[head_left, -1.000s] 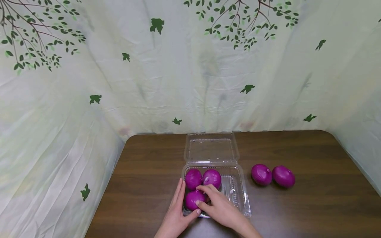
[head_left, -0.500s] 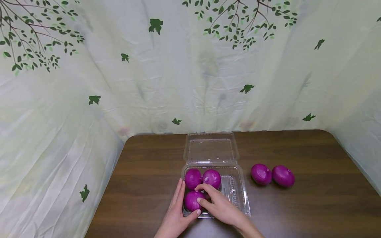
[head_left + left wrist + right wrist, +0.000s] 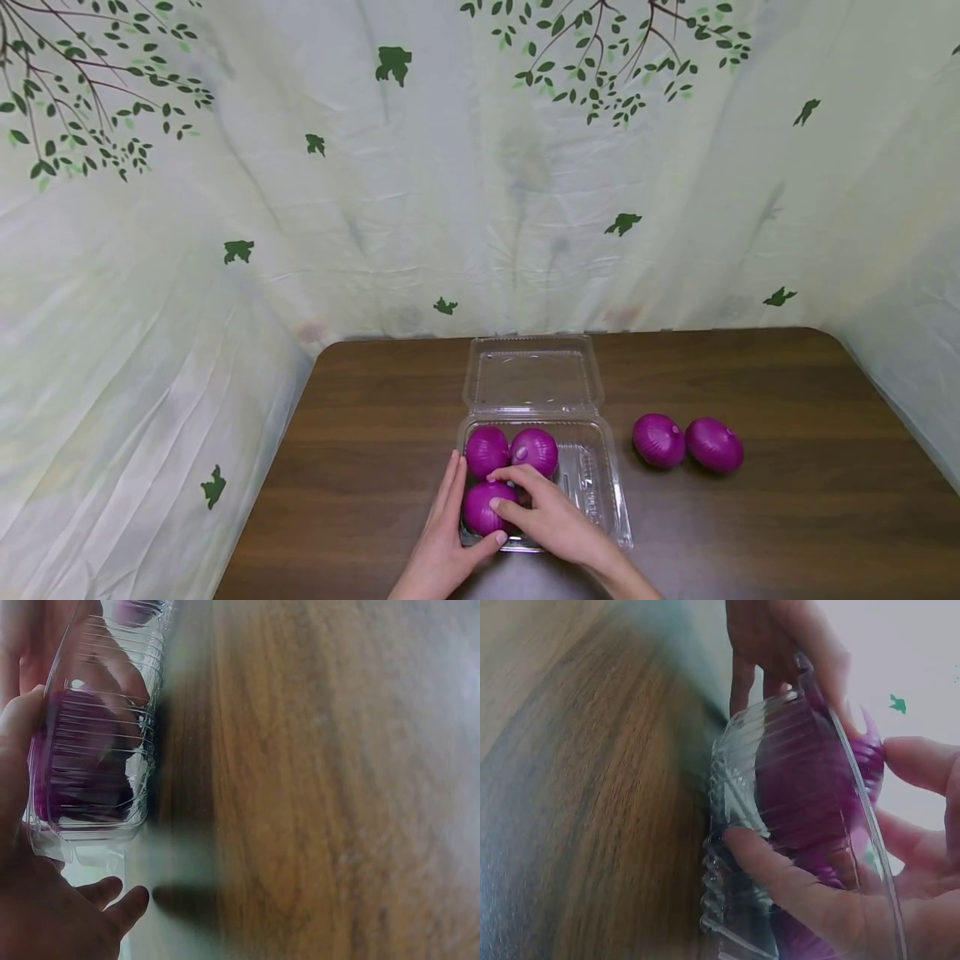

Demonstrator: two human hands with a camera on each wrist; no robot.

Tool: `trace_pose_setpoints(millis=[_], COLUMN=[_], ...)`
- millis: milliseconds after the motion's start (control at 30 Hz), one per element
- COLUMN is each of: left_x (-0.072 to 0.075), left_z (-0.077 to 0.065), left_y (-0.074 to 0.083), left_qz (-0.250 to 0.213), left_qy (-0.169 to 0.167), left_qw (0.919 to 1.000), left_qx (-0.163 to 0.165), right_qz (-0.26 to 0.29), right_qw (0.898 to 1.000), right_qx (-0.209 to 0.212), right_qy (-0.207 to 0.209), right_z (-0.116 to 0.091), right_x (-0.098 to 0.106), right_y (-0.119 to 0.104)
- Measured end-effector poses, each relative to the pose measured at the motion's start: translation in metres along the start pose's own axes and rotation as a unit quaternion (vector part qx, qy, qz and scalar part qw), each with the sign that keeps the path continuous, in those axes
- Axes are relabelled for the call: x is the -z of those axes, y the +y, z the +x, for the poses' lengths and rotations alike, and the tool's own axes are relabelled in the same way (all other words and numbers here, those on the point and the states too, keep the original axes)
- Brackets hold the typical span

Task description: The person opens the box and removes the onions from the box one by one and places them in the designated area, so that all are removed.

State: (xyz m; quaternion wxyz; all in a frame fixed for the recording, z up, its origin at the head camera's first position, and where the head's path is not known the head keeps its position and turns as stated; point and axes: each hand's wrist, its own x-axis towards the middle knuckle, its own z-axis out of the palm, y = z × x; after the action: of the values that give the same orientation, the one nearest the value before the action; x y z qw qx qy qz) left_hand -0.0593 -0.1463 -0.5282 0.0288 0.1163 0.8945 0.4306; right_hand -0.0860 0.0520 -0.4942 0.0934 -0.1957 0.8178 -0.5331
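In the head view, a clear plastic clamshell container lies with its lid folded back. Two red onions sit side by side in its back left: one onion by the wall, another beside it. My right hand holds a third red onion in the front left corner, thumb on top and fingers around its far and right sides. My left hand lies along the container's left wall with straight fingers, its thumb at the front rim. Through the clear wall, the held onion shows in the right wrist view.
Two more red onions, a left one and a right one, rest on the brown wooden table right of the container. A pale curtain with printed leaves hangs behind the table and along its sides.
The onion under my right hand has shifted slightly left and forward into the corner, and my right thumb has moved onto its top. My left hand stays about where it was.
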Motion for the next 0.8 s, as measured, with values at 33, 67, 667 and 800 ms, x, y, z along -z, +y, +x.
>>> trace_pose_setpoints(millis=[33,67,667,800], left_x=[0.0,0.001,0.001,0.002], left_z=[0.0,0.0,-0.001,-0.001], left_y=[0.0,0.0,0.0,0.0], left_qz=[-0.001,-0.002,-0.018,-0.017], left_qy=[-0.002,-0.005,-0.003,-0.001], left_qw=[1.0,1.0,0.9998,0.9998], left_qx=[0.003,0.006,-0.009,-0.013], right_qz=[0.01,0.023,0.154,0.161], right_qw=[1.0,1.0,0.981,0.98], right_qx=[-0.002,-0.007,-0.042,-0.033], right_qy=[0.004,0.008,0.108,0.109], right_z=[0.001,0.001,0.004,0.002], right_x=[-0.001,-0.002,-0.015,-0.01], right_y=[-0.001,-0.002,0.0,-0.003])
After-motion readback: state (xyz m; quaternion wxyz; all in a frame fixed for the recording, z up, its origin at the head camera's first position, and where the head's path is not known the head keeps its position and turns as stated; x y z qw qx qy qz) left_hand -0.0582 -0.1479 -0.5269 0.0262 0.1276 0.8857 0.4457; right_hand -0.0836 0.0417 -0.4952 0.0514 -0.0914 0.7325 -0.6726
